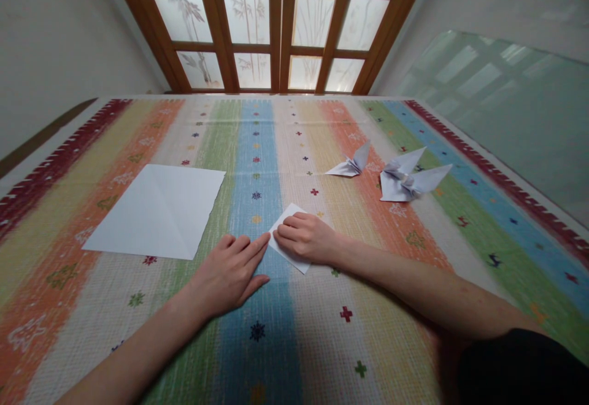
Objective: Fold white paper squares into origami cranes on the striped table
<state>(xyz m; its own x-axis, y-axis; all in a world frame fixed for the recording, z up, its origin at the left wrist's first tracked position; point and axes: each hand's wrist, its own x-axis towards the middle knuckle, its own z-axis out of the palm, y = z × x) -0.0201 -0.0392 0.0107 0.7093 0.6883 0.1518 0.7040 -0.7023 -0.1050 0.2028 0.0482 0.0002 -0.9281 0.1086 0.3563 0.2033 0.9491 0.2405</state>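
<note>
A small folded white paper (289, 216) lies on the striped cloth in front of me. My right hand (307, 238) rests on top of it with the fingers curled down, pressing it flat. My left hand (230, 273) lies flat on the cloth just left of the paper, fingers stretched out and together, the fingertips reaching the paper's left corner. It holds nothing.
A large white sheet (159, 210) with diagonal creases lies to the left. Two folded paper cranes, one small (350, 164) and one larger (409, 177), sit at the right. The striped tablecloth (257, 343) covers the table. A wooden glazed door (276, 24) stands behind, and a glass pane (506, 110) at right.
</note>
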